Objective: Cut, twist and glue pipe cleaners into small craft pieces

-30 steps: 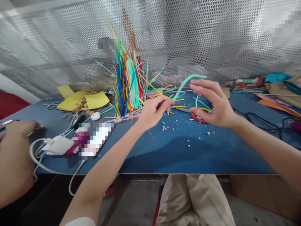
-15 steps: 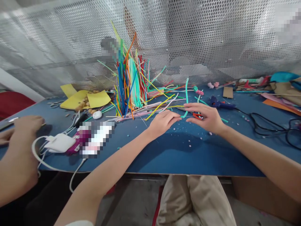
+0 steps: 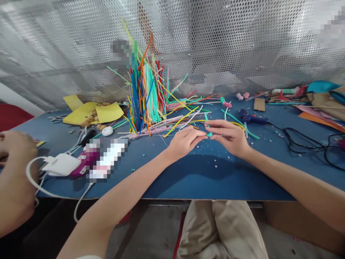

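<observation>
A teal pipe cleaner (image 3: 206,117) is held between my two hands above the blue table, its lower part bent into a small curl at the fingertips. My left hand (image 3: 185,141) pinches the curl between thumb and forefinger. From the other side, the thumb and fingers of my right hand (image 3: 229,136) close on the same piece. Just behind my hands lie loose pipe cleaners, among them a yellow one (image 3: 183,121). A thick upright bundle of coloured pipe cleaners (image 3: 147,97) stands farther back on the left.
A blue glue gun (image 3: 253,118) with a black cable (image 3: 299,145) lies on the right. Left are a phone (image 3: 107,160), a white charger (image 3: 61,164) and yellow sheets (image 3: 81,113). Another person's arm (image 3: 18,172) rests at the far left. A perforated metal panel (image 3: 215,43) stands behind.
The teal pipe cleaner's tall upright end has come down and now shows only a short stretch above my fingers. My right hand has moved slightly left, closer to my left hand.
</observation>
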Demonstrator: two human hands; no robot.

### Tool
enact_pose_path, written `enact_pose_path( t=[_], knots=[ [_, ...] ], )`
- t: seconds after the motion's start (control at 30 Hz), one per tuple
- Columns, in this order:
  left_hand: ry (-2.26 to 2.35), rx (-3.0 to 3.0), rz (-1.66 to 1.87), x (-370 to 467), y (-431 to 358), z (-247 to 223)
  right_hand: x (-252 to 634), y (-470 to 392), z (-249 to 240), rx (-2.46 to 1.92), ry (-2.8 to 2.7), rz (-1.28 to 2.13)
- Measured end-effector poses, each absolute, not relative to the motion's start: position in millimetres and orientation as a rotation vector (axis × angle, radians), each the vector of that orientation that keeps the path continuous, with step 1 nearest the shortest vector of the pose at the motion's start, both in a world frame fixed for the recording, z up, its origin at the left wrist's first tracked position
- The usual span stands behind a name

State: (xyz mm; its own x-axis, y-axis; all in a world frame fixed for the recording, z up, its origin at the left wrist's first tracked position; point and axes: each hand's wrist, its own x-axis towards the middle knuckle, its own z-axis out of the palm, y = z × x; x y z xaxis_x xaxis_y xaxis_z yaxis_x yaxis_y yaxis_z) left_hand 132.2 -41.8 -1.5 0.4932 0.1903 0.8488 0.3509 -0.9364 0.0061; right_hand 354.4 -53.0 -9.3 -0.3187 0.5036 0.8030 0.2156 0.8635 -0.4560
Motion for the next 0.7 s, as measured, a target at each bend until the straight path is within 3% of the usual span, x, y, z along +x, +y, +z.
enact_pose_path(
  t=[0.23, 0.5, 0.7],
  knots=[
    [-0.424, -2.547, -1.487, 134, -41, -2, 345, -66, -9, -0.507, -1.722, 0.492],
    [-0.534, -2.615, -1.289, 130, -31, 2, 366, -54, 4, -0.47, -1.922, -0.142],
    [-0.691, -2.65, -1.331, 131, -27, -1, 396, -36, 8, -0.489, -1.981, -0.392]
  ],
)
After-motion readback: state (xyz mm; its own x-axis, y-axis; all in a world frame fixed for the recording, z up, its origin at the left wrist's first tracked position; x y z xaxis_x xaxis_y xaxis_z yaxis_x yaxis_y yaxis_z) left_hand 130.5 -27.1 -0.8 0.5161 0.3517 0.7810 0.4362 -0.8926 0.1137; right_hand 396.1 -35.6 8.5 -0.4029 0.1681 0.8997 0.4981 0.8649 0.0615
